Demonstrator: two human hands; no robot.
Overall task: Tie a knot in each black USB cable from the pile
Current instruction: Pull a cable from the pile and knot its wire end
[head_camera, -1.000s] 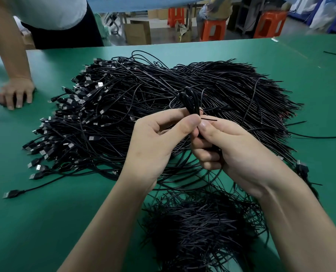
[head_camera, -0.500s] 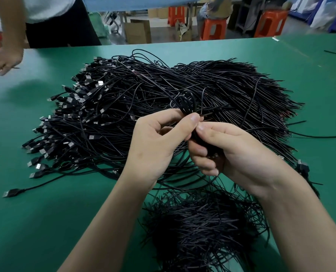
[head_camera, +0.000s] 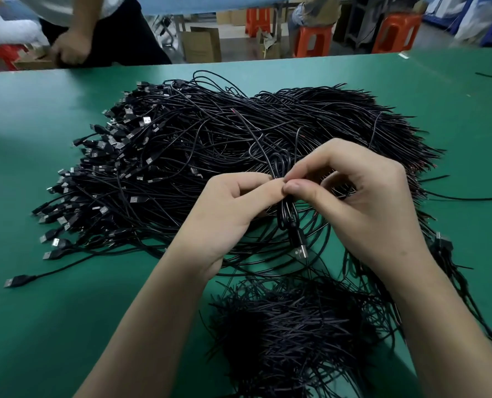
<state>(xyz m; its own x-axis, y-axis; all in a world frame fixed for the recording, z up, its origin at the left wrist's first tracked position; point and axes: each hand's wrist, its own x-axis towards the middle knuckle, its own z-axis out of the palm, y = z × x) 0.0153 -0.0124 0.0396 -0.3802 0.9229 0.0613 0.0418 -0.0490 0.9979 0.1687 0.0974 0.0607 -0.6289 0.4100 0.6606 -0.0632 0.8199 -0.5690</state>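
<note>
cable (head_camera: 283, 211): black, glossy plastic | plug (head_camera: 302, 252): shiny metal | table (head_camera: 66, 326): matt green

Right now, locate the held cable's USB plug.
In the head view, the USB plug hangs from the cable pinched between the left hand and right hand, below them.

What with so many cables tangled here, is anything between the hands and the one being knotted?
Nothing visible. The left hand and right hand both pinch the looped cable directly; the pile lies behind it, and its plug hangs below.
</note>
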